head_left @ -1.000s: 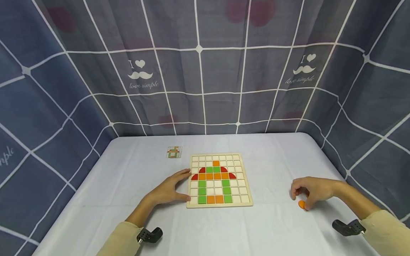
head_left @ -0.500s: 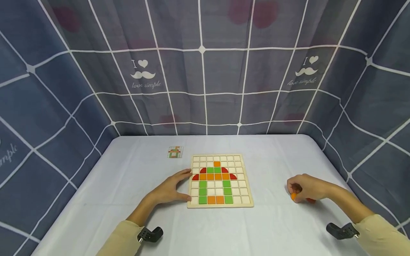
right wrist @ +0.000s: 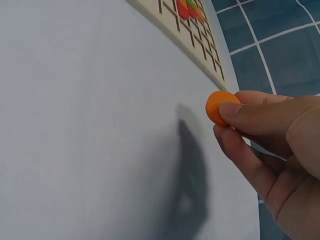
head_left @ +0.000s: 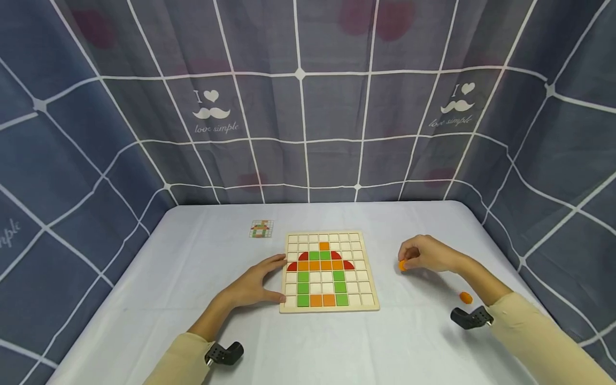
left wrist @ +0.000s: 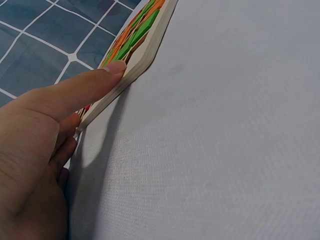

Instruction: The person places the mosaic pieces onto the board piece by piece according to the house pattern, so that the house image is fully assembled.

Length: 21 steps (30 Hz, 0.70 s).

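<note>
A square wooden grid board (head_left: 332, 309) lies on the white table, with green, orange and red pieces set in its cells in a mushroom-like pattern. My left hand (head_left: 255, 283) rests at the board's left side, fingers spread; in the left wrist view its thumb (left wrist: 92, 87) lies on the board's edge. Right of the board, my right hand (head_left: 430, 254) pinches an orange round piece (right wrist: 218, 106) between thumb and fingertips, held above the cloth. Another orange round piece (head_left: 466, 297) lies on the table by the right forearm.
A small pattern card (head_left: 261, 229) with a similar picture lies behind and left of the board. White cloth (head_left: 269, 353) covers the table. Dark checked curtains (head_left: 332, 107) enclose the back and sides. Each wrist wears a black camera mount (head_left: 471, 318).
My right hand has picked up an orange round piece and carried it left and away from me, towards the board, uncovering another orange piece. The left hand stays at the board.
</note>
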Each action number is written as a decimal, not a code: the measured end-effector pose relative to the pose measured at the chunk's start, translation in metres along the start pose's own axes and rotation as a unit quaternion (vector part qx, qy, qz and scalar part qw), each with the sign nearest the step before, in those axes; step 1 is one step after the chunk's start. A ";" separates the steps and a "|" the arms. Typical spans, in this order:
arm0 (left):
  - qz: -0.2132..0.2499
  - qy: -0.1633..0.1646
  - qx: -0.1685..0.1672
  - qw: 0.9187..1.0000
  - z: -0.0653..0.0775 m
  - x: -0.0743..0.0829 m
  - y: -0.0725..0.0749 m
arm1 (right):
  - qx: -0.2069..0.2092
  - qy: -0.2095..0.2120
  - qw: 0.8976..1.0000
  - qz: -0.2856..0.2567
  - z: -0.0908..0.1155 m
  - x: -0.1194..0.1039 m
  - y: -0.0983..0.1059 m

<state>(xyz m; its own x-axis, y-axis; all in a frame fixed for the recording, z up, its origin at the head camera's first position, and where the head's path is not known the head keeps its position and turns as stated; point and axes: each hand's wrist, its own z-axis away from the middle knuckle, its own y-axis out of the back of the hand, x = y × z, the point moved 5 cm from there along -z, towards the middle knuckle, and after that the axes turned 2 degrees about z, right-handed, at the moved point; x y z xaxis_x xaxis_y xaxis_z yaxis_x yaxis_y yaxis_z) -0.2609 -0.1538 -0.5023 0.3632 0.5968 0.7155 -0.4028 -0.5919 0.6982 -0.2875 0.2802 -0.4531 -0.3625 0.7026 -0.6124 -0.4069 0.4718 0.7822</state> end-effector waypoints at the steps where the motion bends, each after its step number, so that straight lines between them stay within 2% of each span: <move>1: -0.001 0.001 -0.001 1.000 0.000 0.000 0.000 | -0.001 0.003 1.000 -0.001 -0.006 -0.002 -0.001; 5: 0.001 0.006 -0.001 1.000 0.000 0.000 0.000 | -0.006 0.017 1.000 -0.011 -0.029 -0.010 -0.006; 10: 0.002 0.008 -0.003 1.000 0.000 0.001 -0.001 | 0.000 0.032 0.999 -0.021 -0.048 -0.019 -0.009; 16: 0.002 0.003 -0.001 1.000 0.000 0.002 0.000 | 0.009 0.058 0.998 -0.014 -0.071 -0.033 -0.010; 21: 0.006 0.000 0.002 1.000 0.000 0.000 0.000 | 0.025 0.063 0.998 -0.004 -0.094 -0.046 -0.016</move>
<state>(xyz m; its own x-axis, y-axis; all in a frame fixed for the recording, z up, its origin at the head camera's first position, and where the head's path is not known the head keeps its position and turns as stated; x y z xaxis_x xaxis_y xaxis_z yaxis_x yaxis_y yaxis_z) -0.2610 -0.1534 -0.5020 0.3589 0.5893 0.7238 -0.4034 -0.6014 0.6897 -0.3431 0.1902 -0.4489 -0.4630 0.6278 -0.6256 -0.3689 0.5053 0.7801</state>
